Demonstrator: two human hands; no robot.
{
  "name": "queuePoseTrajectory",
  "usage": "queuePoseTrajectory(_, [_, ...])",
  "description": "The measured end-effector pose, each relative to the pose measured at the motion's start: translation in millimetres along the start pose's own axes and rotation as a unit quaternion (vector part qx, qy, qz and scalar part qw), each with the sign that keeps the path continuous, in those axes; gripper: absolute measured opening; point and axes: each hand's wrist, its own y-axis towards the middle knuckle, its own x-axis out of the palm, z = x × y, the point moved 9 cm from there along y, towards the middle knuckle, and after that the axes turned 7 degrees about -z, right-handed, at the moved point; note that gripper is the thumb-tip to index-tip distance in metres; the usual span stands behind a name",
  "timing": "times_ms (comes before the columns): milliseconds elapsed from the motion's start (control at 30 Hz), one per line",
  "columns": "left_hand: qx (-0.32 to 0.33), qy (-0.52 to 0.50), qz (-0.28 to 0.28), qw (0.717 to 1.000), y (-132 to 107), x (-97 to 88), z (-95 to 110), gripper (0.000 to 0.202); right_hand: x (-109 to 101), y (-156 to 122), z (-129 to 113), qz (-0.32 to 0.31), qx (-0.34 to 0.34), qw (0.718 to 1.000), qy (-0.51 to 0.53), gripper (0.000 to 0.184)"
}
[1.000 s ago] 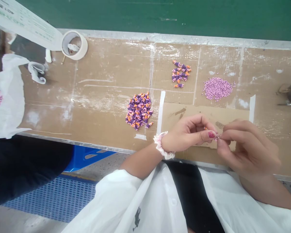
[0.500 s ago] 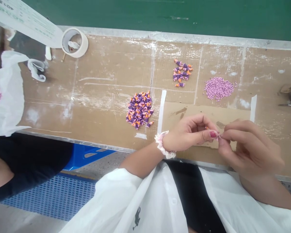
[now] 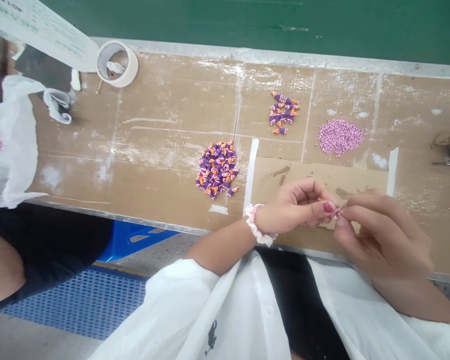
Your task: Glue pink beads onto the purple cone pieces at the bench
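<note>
My left hand [image 3: 300,205] is closed in a pinch on a small figurine [image 3: 336,214], mostly hidden by the fingers; a bit of orange and a pink-purple end show. Against that end my right hand [image 3: 384,232] has its thumb and forefinger pressed close; whether a tiny piece sits between them I cannot make out. Beyond the hands lies a heap of tiny pink-purple pieces [image 3: 340,137]. A smaller group of purple figurines with orange tops [image 3: 283,114] lies left of that heap. Nearer my left wrist is a larger pile of similar figurines [image 3: 216,170].
Cardboard [image 3: 165,170] covers the table, with white tape strips [image 3: 251,172] on it. A tape roll [image 3: 117,64] stands at the back left beside a printed sheet [image 3: 41,32]. White film [image 3: 17,150] holds more pink pieces. Another person's leg [image 3: 2,255] is at left, near a blue stool [image 3: 129,240].
My right hand has shifted slightly left and its fingers have moved closer to the figurine's end. My left hand keeps its pinch. The piles look unchanged.
</note>
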Motion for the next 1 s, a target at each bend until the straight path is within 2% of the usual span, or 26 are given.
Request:
queuePoseTrajectory(333, [0.045,0.004,-0.019,0.999,-1.6,2.0,8.2,0.023,3.3,-13.7,-3.5,-0.025,-0.035,0.998,-0.046,0.026])
queuePoseTrajectory(433, [0.068,0.011,-0.042,0.997,-1.4,4.4,12.4,0.018,3.7,-12.1,-5.9,-0.026,-0.054,0.997,-0.043,0.025])
queuePoseTrajectory(533, [0.114,0.055,-0.079,0.989,-2.6,10.6,22.1,0.011,-0.9,-6.3,-6.8,-0.007,-0.071,0.997,0.003,0.023])
queuePoseTrajectory(667, [0.202,0.184,-0.088,0.958,-8.6,15.9,40.8,0.008,-2.5,-0.1,4.0,-0.01,-0.032,0.998,0.05,0.02])
queuePoseTrajectory(767, [0.246,0.275,-0.087,0.925,-13.1,19.9,49.6,0.009,-3.0,-1.1,4.0,-0.014,-0.045,0.997,0.057,0.021])
queuePoseTrajectory(867, [0.277,0.322,-0.083,0.902,-16.3,22.5,54.9,0.009,-1.9,-3.2,3.6,-0.027,-0.046,0.997,0.056,0.025])
queuePoseTrajectory(1000, [0.297,0.352,-0.079,0.884,-18.2,25.2,58.3,0.009,-2.4,-5.2,1.8,-0.035,-0.049,0.996,0.063,0.027])
